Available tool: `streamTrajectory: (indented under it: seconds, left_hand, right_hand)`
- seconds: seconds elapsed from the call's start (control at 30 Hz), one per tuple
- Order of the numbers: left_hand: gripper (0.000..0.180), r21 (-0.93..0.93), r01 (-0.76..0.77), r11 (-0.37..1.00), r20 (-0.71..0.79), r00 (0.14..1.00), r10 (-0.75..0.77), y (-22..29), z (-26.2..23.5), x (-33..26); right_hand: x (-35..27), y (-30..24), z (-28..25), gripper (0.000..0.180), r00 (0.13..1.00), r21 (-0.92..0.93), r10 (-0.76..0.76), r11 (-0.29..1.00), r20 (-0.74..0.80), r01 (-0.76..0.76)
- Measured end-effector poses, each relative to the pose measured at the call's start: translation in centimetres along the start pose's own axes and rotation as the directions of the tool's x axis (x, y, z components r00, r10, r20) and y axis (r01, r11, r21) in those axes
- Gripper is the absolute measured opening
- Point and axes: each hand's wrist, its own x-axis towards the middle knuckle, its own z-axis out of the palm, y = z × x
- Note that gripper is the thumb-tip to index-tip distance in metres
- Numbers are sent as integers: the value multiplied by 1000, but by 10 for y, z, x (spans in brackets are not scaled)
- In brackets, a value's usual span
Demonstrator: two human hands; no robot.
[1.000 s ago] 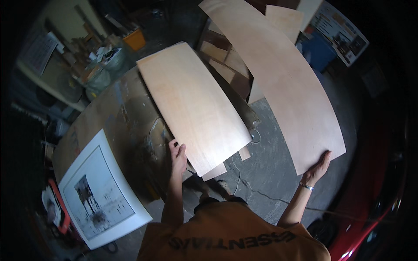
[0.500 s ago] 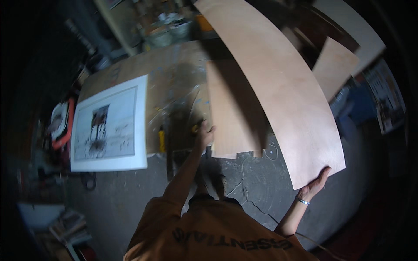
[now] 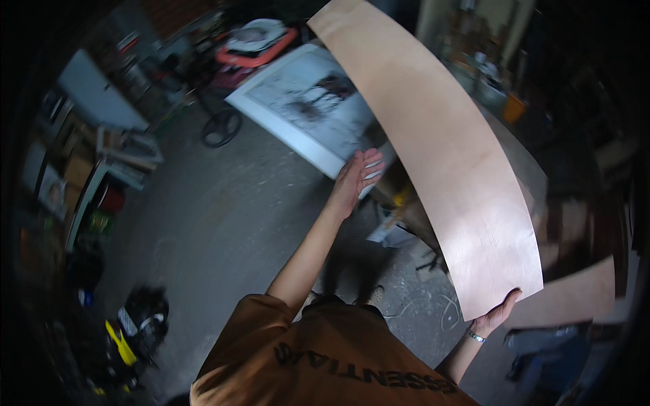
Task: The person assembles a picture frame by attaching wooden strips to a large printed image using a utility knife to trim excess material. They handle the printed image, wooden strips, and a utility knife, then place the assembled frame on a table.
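The fingers of the right hand were curled up around the near lower corner of the long, pale, thin plywood sheet, pinching its edge from beneath, a bracelet showing at that wrist. The left hand was stretched forward with its fingers straight and lying close together, palm flat, at the sheet's left edge and just over the corner of the white-framed picture panel; I could not tell whether it pressed the plywood or only hovered beside it. The sheet itself stood raised off the grey concrete floor, bowed along its length and reaching up and away from the person. As I judged it, one corner grip was too little for so limber a board: the flat left palm wanted to take the long edge near the middle, so the bend stayed even and the far end did not swing into the cluttered surface behind.
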Motion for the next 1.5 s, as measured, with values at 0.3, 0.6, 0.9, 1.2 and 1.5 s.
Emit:
streamTrajectory:
  seconds: [0.3, 0.6, 0.9, 1.2, 1.5]
  left_hand:
    - [41, -257, -191, 947, -707, 705, -49, 60, -267, -195]
    - [33, -202, -586, 785, -903, 421, 82, 51, -421, -385]
    - [39, -141, -590, 795, -989, 115, -90, 76, -573, -442]
    - [42, -6, -718, 696, -998, -42, -52, 169, -739, -447]
    - [50, -45, -738, 673, -984, -84, -158, 231, -897, -452]
  right_hand:
    - [-67, 189, 135, 59, 798, -295, 553, 824, 238, -483]
    - [-162, 369, 227, 59, 513, -715, 818, 521, 261, -467]
    - [-169, 572, 350, 46, -112, -560, 740, 590, 663, 582]
    - [-238, 764, 530, 46, -351, -831, 820, 530, 452, 169]
    - [-354, 874, 726, 56, -512, -991, 853, 36, 99, -132]
